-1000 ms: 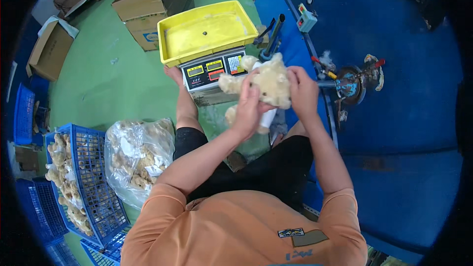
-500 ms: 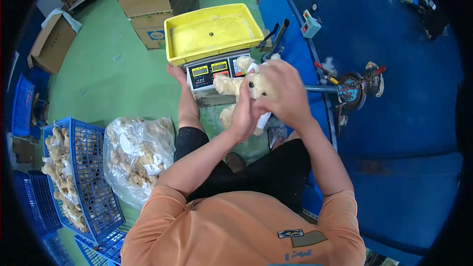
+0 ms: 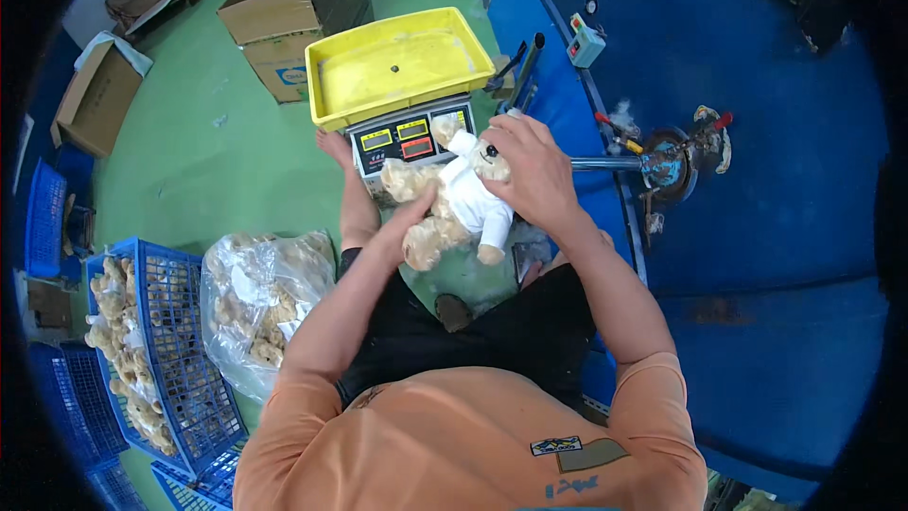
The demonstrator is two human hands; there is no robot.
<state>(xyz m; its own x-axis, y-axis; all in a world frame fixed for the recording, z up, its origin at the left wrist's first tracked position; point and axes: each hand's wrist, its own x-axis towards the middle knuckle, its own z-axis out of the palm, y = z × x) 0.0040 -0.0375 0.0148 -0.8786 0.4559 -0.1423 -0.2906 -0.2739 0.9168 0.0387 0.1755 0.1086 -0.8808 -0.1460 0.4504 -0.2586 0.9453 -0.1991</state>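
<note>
A cream teddy bear (image 3: 465,197) in a white shirt is held sideways above my lap, its head to the right and its legs to the left. My right hand (image 3: 534,166) wraps round the head, covering part of the face; a dark nose shows beside the fingers. Down at the lower body, between the legs, my left hand (image 3: 409,218) grips the bear, fingertips hidden behind it. Just beyond the bear stands a digital scale (image 3: 378,159) carrying a shallow yellow tray (image 3: 322,85) with one small dark piece in it.
On the left, a blue crate (image 3: 189,350) and a clear plastic bag (image 3: 270,293) hold several plush bears. Cardboard boxes (image 3: 284,38) stand farther off. To the right is a blue machine panel (image 3: 747,227) with a metal bar (image 3: 605,164) and a small switch box (image 3: 586,45).
The bear has turned from facing me upright to lying sideways, its white shirt now showing. My left hand has moved left from near its head to its lower body; my right hand stays on the head.
</note>
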